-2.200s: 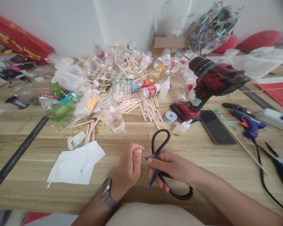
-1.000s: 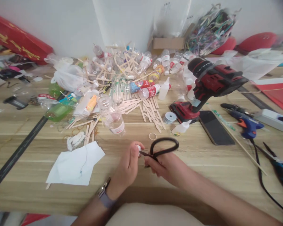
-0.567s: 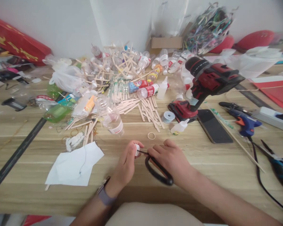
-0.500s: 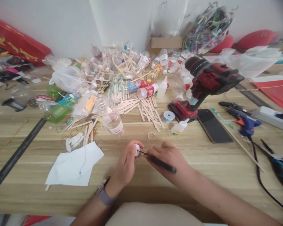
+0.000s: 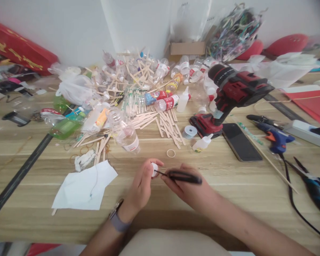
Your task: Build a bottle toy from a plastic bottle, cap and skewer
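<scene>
Between the thumb and fingers of my left hand (image 5: pixel 142 185) is a small white bottle cap (image 5: pixel 154 170), held with its flat side turned right. My right hand (image 5: pixel 189 183) grips a screwdriver-like tool with a black handle (image 5: pixel 185 176) and a thin dark shaft. The shaft's tip meets the cap's face; whether it has gone through I cannot tell. A pale rubber ring (image 5: pixel 171 153) lies on the table just beyond my hands. A clear plastic bottle (image 5: pixel 126 137) without a cap lies farther off to the left.
A red-black power drill (image 5: pixel 237 89) stands right of centre, beside a phone (image 5: pixel 241 142), a small glue bottle (image 5: pixel 202 143) and a spool (image 5: pixel 190 132). Pliers (image 5: pixel 310 181) and a blue glue gun (image 5: pixel 277 137) lie far right. White paper (image 5: pixel 82 188) is left; wooden sticks (image 5: pixel 170 128) and bottles crowd the back.
The tool's handle has swung upward and my right hand has turned with it. The tip stays at the cap, and my left hand has hardly moved.
</scene>
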Demonstrator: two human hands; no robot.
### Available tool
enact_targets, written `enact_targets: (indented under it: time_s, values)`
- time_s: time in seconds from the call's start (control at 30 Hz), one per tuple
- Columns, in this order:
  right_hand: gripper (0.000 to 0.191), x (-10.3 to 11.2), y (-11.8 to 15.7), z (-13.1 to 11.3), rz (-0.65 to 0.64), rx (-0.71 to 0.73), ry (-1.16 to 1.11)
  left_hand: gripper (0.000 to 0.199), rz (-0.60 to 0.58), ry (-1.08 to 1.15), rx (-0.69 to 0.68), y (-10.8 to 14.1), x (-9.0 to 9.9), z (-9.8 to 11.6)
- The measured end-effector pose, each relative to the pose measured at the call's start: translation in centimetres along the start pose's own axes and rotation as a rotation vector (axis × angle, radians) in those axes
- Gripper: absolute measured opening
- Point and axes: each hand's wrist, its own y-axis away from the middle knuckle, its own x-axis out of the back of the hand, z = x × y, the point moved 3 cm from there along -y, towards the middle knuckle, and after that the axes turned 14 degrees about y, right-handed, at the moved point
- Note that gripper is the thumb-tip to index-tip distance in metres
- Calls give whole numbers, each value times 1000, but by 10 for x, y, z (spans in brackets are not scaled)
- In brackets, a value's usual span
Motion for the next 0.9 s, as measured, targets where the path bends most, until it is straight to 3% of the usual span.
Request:
enact_targets:
  time_s: [0.07,0.13,0.23,0.3,0.37,0.43,0.57,0.6,0.67,0.8,0.9]
  values:
    - [35,2,1,-1,79,44,99,43,-3,26,12,-1,-1,-2]
    - [37,-5,3,0,-66,-76,-145,44,-4,-22,-21,-1,0,1]
    - [48,-22,5,-6,-388,-308,-731,42,-17,-138,-107,2,2,11]
    - [53,-27,5,-12,-496,-368,-976,41,-24,-177,-151,4,3,16]
    - [55,-27,3,-14,-531,-362,-1032,40,-8,-178,-162,5,5,17]
    - [53,-22,1,-10,-479,-316,-872,40,12,-130,-130,4,6,11]
    - [41,-3,-4,-2,-26,-97,-224,44,3,11,-27,-1,4,-2]
    - [39,-2,-3,-2,25,-74,-157,44,1,21,-16,-2,4,-4]
    - [42,-8,-2,-2,-78,-132,-270,43,3,-5,-17,-3,3,-2]
    - [53,-28,2,-8,-465,-358,-927,40,-1,-138,-110,1,3,11]
    - [53,-31,0,-11,-536,-381,-1148,39,10,-160,-150,4,5,15]
